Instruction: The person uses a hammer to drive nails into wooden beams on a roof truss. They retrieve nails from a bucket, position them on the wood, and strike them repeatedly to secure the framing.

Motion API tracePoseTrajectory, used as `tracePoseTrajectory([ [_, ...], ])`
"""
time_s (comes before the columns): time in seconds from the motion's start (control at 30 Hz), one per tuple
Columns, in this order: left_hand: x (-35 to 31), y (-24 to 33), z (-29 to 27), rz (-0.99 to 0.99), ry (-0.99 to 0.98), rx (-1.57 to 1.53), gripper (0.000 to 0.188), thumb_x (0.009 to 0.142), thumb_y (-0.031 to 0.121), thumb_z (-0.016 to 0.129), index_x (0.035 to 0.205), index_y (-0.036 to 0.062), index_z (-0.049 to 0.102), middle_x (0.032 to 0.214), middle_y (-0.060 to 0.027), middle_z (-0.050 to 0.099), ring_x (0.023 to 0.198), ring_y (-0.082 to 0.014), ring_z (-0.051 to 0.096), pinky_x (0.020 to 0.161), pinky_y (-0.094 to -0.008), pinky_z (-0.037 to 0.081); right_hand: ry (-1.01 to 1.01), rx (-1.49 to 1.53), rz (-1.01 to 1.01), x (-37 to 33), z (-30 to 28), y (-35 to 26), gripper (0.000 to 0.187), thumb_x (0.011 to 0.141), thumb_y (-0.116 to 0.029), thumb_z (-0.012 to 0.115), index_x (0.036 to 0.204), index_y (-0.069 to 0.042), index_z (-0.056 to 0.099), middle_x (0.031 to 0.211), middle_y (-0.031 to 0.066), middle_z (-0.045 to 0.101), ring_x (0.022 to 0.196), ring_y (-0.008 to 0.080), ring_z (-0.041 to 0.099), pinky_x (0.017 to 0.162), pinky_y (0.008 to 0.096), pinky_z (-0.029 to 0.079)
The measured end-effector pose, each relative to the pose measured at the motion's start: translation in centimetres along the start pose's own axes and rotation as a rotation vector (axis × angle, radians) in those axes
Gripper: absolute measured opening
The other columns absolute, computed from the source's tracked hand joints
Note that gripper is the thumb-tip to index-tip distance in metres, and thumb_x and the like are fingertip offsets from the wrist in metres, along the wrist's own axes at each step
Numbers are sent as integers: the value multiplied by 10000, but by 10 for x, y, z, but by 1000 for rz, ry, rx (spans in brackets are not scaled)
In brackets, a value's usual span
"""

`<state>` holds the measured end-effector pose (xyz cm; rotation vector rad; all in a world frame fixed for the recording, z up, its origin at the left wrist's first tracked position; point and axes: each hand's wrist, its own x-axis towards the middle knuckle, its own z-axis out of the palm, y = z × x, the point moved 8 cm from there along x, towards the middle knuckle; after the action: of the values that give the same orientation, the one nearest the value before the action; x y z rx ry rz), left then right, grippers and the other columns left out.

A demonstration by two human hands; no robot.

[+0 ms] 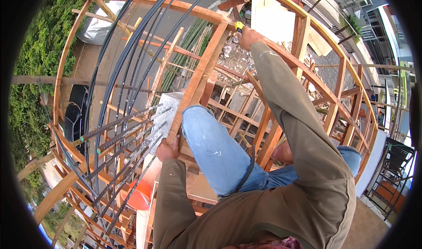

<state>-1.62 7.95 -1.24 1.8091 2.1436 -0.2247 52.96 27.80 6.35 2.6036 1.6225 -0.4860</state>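
My right hand (250,38), arm stretched far forward, is closed round the yellow and black handle of what looks like a handsaw (238,25). Its dark blade lies against the far end of a wooden beam (204,68), where that meets a long crosswise rail (184,6). Nearer to me, my left hand (168,148) grips the beam's near end, thumb on top. The beam slants from there away to the right, past my bent knee in blue jeans (215,148). Right beside the left hand stands a grey concrete column top (169,106) with several steel bars jutting out.
Steel rebars (118,132) and a bundle of black cables (116,73) run along my left. An orange rounded object (139,195) sits below them. Open timber framing (272,139) surrounds me, with rubble and green bamboo poles (187,51) far below. A dark car (75,112) stands on the street.
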Motion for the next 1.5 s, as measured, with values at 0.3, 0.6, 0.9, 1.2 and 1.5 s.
tracePoseTrajectory([
  [0.3,-6,-8,-7,-68,38,45,756,714,773,680,1018,82,735,867,-242,721,835,-428,703,763,-531,542,283,349,213,-125,6,66,401,1005,-420,488,1157,-52,534,882,285,688,863,507,657,787,611,488],
  [0.6,-11,4,-19,-62,60,90,770,719,764,680,991,47,737,878,-243,725,853,-434,703,773,-520,546,507,682,357,-223,58,151,343,994,-383,568,1125,-66,586,839,243,685,805,483,660,693,551,492],
  [0.9,-10,-2,2,-62,80,41,773,712,742,701,1044,44,728,986,-256,719,950,-428,693,838,-516,542,562,627,310,-222,14,157,407,971,-415,597,1195,-75,611,799,257,684,801,488,666,695,565,499],
  [1.2,-3,-4,-8,-65,-96,59,820,788,777,609,1130,34,671,1067,-239,711,1047,-418,675,918,-545,506,758,1067,-102,-245,-10,71,413,984,-305,640,1201,41,575,798,67,639,707,112,586,631,284,491],
  [1.5,-118,86,-123,148,368,-867,620,864,404,736,1272,-40,592,1204,-248,649,1121,-416,619,985,-479,478,815,1098,-1097,-263,-155,-52,484,999,-297,562,1261,99,467,741,62,574,644,111,509,596,252,444],
])
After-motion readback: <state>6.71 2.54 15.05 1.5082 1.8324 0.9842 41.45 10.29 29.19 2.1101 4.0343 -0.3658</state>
